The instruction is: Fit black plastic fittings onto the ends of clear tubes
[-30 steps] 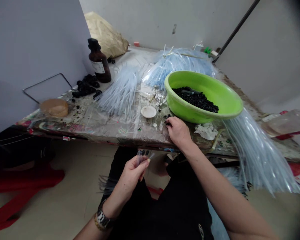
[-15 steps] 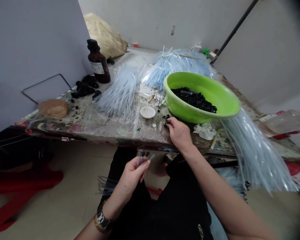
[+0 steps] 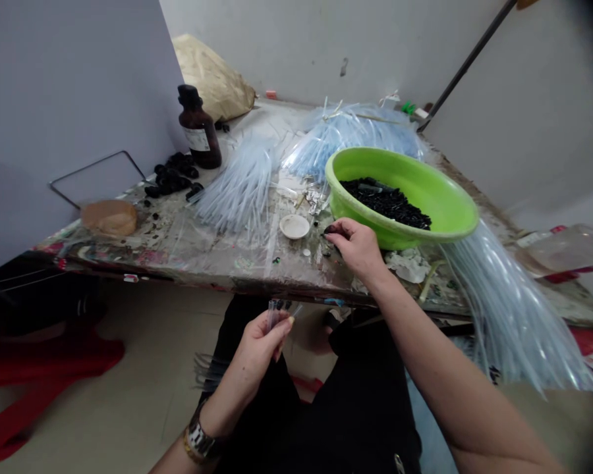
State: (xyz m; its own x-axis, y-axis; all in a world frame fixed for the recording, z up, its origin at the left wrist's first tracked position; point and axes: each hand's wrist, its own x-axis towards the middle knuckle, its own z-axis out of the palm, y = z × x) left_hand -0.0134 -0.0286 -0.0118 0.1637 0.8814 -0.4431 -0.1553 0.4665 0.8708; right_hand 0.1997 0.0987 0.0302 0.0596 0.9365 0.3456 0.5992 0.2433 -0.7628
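My left hand (image 3: 264,339), above my lap, is closed around a few clear tubes (image 3: 273,317), some with black tips; their lower ends hang out below the hand. Over the table's front part, my right hand (image 3: 356,247) pinches a small black piece (image 3: 330,230) between thumb and fingertips. Just behind that hand stands a green basin (image 3: 400,227) with many small black pieces (image 3: 388,204) in it. A small white dish (image 3: 294,226) lies to the left of the right hand's fingertips.
Bundles of clear tubes (image 3: 242,184) lie on the worn table (image 3: 207,260), and one bundle (image 3: 518,309) hangs over its right front edge. A brown bottle (image 3: 200,135), black round parts (image 3: 175,174) and a tan bowl (image 3: 109,218) stand at the left.
My right hand has lifted slightly from the tabletop with a black piece in its fingertips. My left hand keeps its hold on the tubes. The view has shifted slightly.
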